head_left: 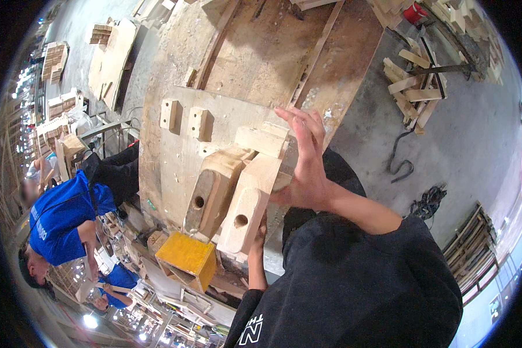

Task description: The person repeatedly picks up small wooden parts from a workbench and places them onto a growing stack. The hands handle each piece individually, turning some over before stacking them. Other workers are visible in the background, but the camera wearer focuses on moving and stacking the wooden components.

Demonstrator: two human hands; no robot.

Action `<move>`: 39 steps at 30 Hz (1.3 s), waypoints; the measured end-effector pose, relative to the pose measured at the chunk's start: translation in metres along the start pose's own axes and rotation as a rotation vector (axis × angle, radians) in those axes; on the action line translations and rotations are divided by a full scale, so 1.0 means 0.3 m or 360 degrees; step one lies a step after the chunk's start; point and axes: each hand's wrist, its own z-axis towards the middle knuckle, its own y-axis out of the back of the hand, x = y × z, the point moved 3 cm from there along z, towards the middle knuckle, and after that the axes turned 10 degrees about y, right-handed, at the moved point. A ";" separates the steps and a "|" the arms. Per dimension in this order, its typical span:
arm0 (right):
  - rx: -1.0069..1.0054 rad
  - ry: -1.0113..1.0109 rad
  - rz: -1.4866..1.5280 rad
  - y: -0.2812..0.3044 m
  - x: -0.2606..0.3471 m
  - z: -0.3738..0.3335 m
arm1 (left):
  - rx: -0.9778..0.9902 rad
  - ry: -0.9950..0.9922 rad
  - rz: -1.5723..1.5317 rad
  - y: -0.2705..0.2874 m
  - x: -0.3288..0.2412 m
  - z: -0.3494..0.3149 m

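A pale wooden block (254,194) with a raised rounded face and a round hole lies lengthwise at the table's near edge. My left hand (260,235) grips its near end from the side, its fingers partly hidden behind the wood. Beside the far end, my right hand (307,165) is open, fingers stretched out and thumb close to the block's side. Left of this block sits a darker wooden jig (211,188), also with a round hole. Across their far ends lies a short wooden piece (262,139).
Small drilled blocks (198,123) stand on the worktable (171,156). A yellow open-ended box (185,255) is at its near left edge. A co-worker in a blue shirt (69,214) is on the left. Wood offcuts (414,87) and a black cable (397,156) lie to the right.
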 end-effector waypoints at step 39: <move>0.0360 -0.0118 -0.0474 -0.141 0.001 -0.151 | -0.0456 0.1630 -0.0826 -0.162 0.361 -0.581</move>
